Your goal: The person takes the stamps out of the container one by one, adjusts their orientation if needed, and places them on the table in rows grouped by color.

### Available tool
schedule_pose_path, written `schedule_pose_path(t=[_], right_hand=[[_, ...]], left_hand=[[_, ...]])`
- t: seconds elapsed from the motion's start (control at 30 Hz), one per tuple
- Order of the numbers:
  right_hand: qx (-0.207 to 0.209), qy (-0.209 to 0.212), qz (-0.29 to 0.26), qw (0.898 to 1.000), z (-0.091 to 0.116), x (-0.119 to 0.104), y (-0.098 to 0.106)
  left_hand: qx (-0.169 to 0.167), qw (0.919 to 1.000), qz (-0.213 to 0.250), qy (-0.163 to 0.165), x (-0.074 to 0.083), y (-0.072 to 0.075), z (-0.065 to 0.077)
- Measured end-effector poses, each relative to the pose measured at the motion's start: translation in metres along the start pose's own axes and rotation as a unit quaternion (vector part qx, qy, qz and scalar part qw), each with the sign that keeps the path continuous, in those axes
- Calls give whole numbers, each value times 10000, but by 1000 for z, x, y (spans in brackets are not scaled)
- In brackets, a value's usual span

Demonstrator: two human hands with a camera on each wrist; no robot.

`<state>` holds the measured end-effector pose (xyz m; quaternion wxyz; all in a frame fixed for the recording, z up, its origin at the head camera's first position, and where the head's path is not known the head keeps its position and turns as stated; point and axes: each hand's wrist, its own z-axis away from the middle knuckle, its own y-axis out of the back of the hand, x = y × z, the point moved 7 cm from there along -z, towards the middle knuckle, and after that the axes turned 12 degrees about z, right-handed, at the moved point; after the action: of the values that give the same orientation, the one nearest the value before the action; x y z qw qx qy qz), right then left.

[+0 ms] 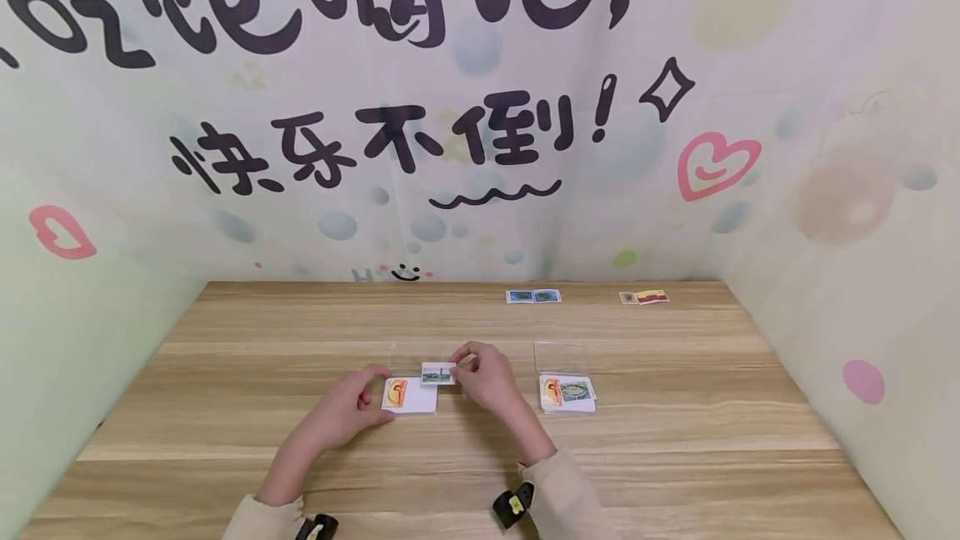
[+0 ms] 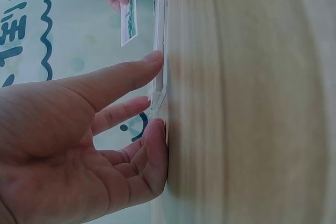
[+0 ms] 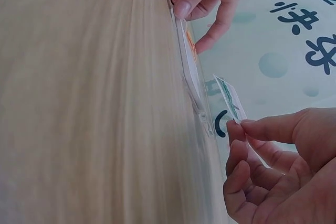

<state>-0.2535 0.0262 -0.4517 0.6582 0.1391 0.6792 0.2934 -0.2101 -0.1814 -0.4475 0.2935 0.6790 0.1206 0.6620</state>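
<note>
My right hand [image 1: 487, 375] pinches a small white-bordered stamp [image 1: 437, 373] with a green landscape picture between thumb and fingertip. The stamp hangs above a flat clear plastic case [image 3: 190, 66] on the table, overlapping its right part in the head view. That case lies with its clear lid folded back, and a white card [image 1: 420, 401] with an orange-yellow stamp [image 1: 395, 393] at its left side sits in it. My left hand [image 1: 341, 407] holds the case by its left end, thumb [image 2: 152, 57] at the near edge and fingers round the far side.
To the right lies a second open clear case [image 1: 561, 357] whose white card bears an orange stamp [image 1: 551, 391] and a green-grey one [image 1: 576, 391]. At the table's back are two blue stamps [image 1: 533, 297] and, farther right, a small grey stamp [image 1: 627, 298] beside a yellow-red one [image 1: 652, 297].
</note>
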Motion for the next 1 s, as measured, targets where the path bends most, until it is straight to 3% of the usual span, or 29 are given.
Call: schedule_pose_path(t=[1.0], right_hand=[[160, -47, -1, 9999, -1, 3, 15]], left_hand=[[57, 9999, 101, 85, -1, 0, 0]])
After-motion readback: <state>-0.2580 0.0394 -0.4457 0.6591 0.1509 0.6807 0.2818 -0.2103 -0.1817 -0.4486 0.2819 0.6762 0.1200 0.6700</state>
